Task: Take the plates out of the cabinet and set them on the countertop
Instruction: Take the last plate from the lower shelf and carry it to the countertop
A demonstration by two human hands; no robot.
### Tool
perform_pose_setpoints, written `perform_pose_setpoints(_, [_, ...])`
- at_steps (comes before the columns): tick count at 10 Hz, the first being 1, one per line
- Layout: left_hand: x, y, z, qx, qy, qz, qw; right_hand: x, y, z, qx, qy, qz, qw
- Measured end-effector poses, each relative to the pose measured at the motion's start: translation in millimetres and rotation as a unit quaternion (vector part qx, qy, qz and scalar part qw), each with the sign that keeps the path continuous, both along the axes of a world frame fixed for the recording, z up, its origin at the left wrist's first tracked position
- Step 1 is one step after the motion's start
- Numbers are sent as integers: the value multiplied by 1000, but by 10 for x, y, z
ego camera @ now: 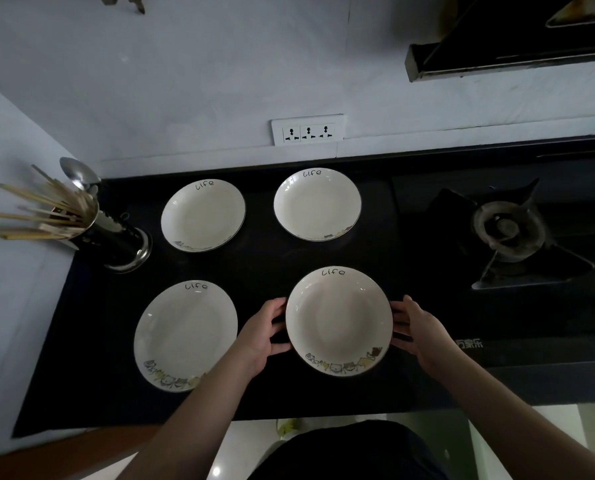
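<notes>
Several white plates with "life" lettering and a cartoon border lie on the black countertop. Two sit at the back, one back left and one back right. A third lies front left. The front right plate rests between my hands. My left hand holds its left rim, thumb and fingers curved round the edge. My right hand holds the right rim the same way. The cabinet is out of view.
A steel utensil holder with chopsticks and a spoon stands at the back left corner. A gas burner sits to the right of the plates. A wall socket is behind, and a range hood hangs at upper right.
</notes>
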State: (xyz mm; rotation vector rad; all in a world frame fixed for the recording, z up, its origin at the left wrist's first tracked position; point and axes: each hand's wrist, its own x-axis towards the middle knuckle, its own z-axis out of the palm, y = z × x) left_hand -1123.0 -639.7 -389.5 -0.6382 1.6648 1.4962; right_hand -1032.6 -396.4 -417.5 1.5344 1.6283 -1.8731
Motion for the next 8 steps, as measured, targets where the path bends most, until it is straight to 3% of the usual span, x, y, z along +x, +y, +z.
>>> perform_pose_setpoints(2, [109,-58,-55,-10,8,43,999,-2,-58,-49,36,17,-1,999])
perform_pose_setpoints(4, [215,-101,-92,28,28,24,999,-6,-44,-70,28,8,10,1000])
perform_pose_setpoints(5, [201,-83,-99,5,38,10,999,-11,-17,-67,30,4,29,999])
perform_pose_setpoints(6, [159,-109,-72,-88,98,-72,989,-19,36,-53,122,16,90,988])
perform_pose_setpoints(7, [110,-235,35,-215,231,-258,913,-7,92,-12,236,65,181,953])
perform_pose_setpoints(8, [87,-361,157,-343,372,-390,769,-31,79,24,318,76,301,896])
